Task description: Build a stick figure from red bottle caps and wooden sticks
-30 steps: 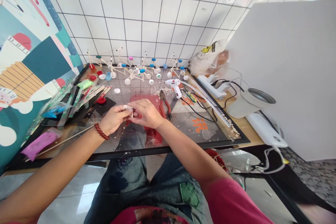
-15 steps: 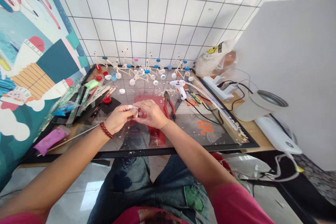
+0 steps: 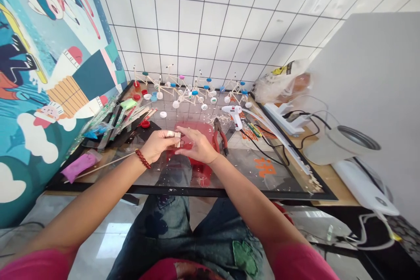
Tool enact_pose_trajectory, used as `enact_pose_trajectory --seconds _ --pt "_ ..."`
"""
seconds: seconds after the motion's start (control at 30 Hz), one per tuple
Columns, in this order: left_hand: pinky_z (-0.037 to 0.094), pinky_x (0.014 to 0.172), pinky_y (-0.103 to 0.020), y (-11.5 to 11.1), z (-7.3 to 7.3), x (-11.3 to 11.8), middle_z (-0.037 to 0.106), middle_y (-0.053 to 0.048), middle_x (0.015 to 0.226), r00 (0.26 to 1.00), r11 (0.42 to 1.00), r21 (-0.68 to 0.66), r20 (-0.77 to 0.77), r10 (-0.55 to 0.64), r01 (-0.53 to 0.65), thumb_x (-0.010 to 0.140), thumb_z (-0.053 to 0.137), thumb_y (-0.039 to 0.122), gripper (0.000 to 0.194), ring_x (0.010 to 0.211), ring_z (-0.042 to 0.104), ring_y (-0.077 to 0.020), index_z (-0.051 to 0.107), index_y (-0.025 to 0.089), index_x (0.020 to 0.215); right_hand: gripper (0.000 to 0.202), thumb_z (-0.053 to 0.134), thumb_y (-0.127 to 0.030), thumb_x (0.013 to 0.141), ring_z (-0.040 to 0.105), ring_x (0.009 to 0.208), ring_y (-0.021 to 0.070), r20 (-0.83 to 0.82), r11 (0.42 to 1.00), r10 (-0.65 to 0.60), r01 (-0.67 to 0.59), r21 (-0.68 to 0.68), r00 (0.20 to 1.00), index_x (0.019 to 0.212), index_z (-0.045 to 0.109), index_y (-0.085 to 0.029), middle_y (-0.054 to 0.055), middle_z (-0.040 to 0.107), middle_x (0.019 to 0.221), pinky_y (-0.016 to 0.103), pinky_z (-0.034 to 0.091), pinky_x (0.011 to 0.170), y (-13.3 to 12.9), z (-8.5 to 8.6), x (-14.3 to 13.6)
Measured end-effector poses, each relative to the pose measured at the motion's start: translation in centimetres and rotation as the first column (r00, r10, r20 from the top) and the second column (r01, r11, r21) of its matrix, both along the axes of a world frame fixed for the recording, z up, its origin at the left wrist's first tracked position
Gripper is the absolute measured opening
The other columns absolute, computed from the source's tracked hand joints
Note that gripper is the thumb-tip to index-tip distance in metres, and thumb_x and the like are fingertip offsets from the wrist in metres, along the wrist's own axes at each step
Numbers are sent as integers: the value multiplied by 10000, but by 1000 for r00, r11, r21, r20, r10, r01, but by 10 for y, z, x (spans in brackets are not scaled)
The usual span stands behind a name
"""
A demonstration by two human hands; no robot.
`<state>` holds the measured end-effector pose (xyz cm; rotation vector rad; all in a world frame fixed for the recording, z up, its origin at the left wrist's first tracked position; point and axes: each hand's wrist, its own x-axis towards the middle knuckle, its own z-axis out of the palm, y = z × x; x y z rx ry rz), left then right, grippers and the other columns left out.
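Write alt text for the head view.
Over a glass table, the left hand pinches a few short wooden sticks while the right hand touches them. Red pliers and a white glue gun lie just beyond.

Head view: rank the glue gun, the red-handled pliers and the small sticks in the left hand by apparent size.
1. Glue gun and red-handled pliers: too alike to separate.
2. Small sticks in the left hand: plainly smallest.

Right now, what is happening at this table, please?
A person sits at a glass table. The left hand pinches a few short wooden sticks, and the right hand touches them with its fingertips. Red pliers and a white glue gun lie just beyond. Stick-and-cap models stand by the tiled wall.
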<state>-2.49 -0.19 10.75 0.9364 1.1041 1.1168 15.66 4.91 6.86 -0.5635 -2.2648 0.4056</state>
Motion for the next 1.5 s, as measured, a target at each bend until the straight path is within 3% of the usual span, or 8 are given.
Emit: enact_pose_trajectory --seconds 0.1,0.37,0.6,0.83,1.0,1.13,1.4,1.5 --pt "578 640 -329 0 -1 0 725 -80 689 1000 999 -22 12 27 -27 489 932 283 368 682 688 -201 753 97 752 851 835 -481 726 653 1126 276 -25 1000 -8 8 -25 1000 1448 466 -223 142 664 1264 468 492 1005 2 -3 1" --pt "598 675 -327 1 -1 0 727 -74 698 999 999 -27 3 35 -35 458 943 319 405 657 688 -176 738 96 726 541 733 -353 856 645 1160 258 -44 999 36 -37 -27 998 1355 577 -214 125 681 1253 436 501 1006 2 0 0" --pt "582 618 -310 0 1 1 729 -77 705 998 994 -81 -18 66 -67 410 946 283 440 672 688 -190 747 100 757 790 820 -433 757 642 1153 283 -54 994 39 -44 -102 998 1449 480 -258 123 652 1297 476 482 1037 1 -1 1" --pt "571 670 -300 1 -3 3 688 -34 654 997 999 -28 -82 14 -16 479 914 380 388 635 641 -140 724 114 687 490 746 -303 819 658 1126 242 -29 996 50 -52 -77 998 1286 615 -236 90 698 1228 399 489 993 -1 6 0" --pt "571 639 -294 4 -9 -4 702 -42 699 930 992 102 -366 -29 71 681 760 486 335 677 658 -174 734 153 710 495 762 -266 769 669 1095 262 81 998 -50 54 -43 995 1244 634 -204 99 717 1198 413 440 992 -1 5 1" --pt "554 607 -270 7 -15 -11 751 -64 872 773 953 303 -606 188 6 744 699 438 284 756 679 -204 780 184 842 518 793 -333 761 644 1137 285 189 994 -99 107 -33 977 1238 643 -196 113 705 1224 446 398 1017 0 2 2" --pt "433 479 -208 16 -7 -18 686 -42 625 912 960 207 -326 250 -189 652 822 471 366 537 587 -115 753 130 767 770 851 -502 688 540 1289 340 271 990 -100 123 -70 957 1330 597 -160 173 604 1366 511 377 1067 1 4 5" --pt "396 430 -198 16 -2 -20 683 -48 634 937 966 151 -251 242 -209 704 807 409 307 490 574 -99 733 115 754 520 773 -436 806 593 1224 307 214 988 -127 142 -53 969 1249 653 -192 138 668 1282 491 409 1037 4 4 6"
